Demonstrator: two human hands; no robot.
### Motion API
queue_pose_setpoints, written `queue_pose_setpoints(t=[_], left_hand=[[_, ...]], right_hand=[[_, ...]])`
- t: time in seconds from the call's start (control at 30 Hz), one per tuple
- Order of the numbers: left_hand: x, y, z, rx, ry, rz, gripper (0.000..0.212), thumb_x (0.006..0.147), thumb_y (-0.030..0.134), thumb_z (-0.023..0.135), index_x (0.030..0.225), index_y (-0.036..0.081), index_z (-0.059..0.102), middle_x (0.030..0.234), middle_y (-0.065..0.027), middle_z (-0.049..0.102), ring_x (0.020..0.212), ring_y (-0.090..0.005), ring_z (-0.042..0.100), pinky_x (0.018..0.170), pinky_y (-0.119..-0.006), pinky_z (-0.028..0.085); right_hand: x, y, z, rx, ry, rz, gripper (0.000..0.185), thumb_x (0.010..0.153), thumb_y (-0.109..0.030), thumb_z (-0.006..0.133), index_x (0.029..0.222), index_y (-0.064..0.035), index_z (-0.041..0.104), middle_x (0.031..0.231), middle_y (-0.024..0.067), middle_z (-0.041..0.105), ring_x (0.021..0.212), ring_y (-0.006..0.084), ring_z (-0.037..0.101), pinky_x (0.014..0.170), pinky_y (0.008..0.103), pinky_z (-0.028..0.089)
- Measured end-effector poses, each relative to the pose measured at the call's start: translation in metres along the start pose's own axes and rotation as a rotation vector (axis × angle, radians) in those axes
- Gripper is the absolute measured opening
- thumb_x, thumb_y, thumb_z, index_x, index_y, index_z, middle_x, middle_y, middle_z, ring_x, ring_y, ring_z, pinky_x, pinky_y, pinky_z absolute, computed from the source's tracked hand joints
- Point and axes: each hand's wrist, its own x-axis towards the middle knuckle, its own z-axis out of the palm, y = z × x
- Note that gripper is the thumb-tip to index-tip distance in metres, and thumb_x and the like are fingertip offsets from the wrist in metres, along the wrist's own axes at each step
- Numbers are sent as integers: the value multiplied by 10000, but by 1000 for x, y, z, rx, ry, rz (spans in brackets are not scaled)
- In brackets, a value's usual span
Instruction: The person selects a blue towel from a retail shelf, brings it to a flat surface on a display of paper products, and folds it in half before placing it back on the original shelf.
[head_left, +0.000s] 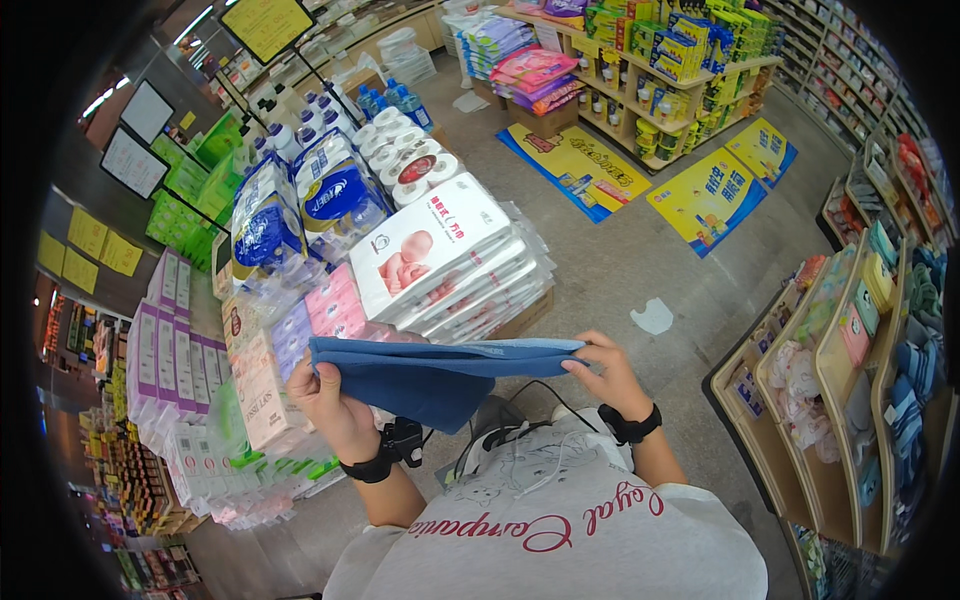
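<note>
A blue folded cloth (435, 375), perhaps a towel or garment, is stretched out in front of my body at waist height. My left hand (334, 401) pinches its left corner, thumb on top. At the other end, my right hand (607, 375) grips the right corner between thumb and fingers. The cloth's upper edge runs nearly straight between the hands, and a flap hangs lower on the left half. Just beyond the cloth lies a stack of white packs of baby wipes or tissues (427, 247), beside pink tissue packs (337, 304).
Blue-and-white paper packs (337, 187) and toilet rolls (409, 157) fill the display ahead. Wooden shelves with folded textiles (817, 450) stand at my right. Yellow floor posters (574, 169) and a white scrap (652, 316) lie on the grey floor. Purple-and-white boxes (176, 360) are stacked at left.
</note>
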Motion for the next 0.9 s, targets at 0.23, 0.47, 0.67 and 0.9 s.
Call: queue_pose_setpoints(t=[0.23,0.47,0.67,0.9], left_hand=[[-2,6,-4,-65,5,-90,170,867,185,590,823,27,545,841,-55,608,756,-129,564,720,-269,456],[-6,13,1,-73,53,-55,162,870,185,587,851,27,556,873,-49,606,779,-118,554,735,-255,440],[-8,21,-1,38,-87,-27,185,848,167,616,885,-3,554,884,-71,605,790,-131,554,749,-271,440],[-13,18,4,-15,-134,-49,238,841,181,627,940,-21,551,911,-82,600,804,-137,545,773,-278,431]], right_hand=[[1,-3,0,10,106,-28,128,748,-79,679,764,37,628,871,88,584,731,162,560,645,259,433],[-5,7,13,448,185,226,80,766,-29,667,755,45,641,953,75,584,778,109,550,664,234,441],[-8,12,8,702,293,222,33,752,12,660,735,39,656,1073,110,556,854,147,568,728,247,447],[-11,18,1,807,311,229,22,748,37,635,755,32,655,1124,118,536,937,170,548,817,288,418]])
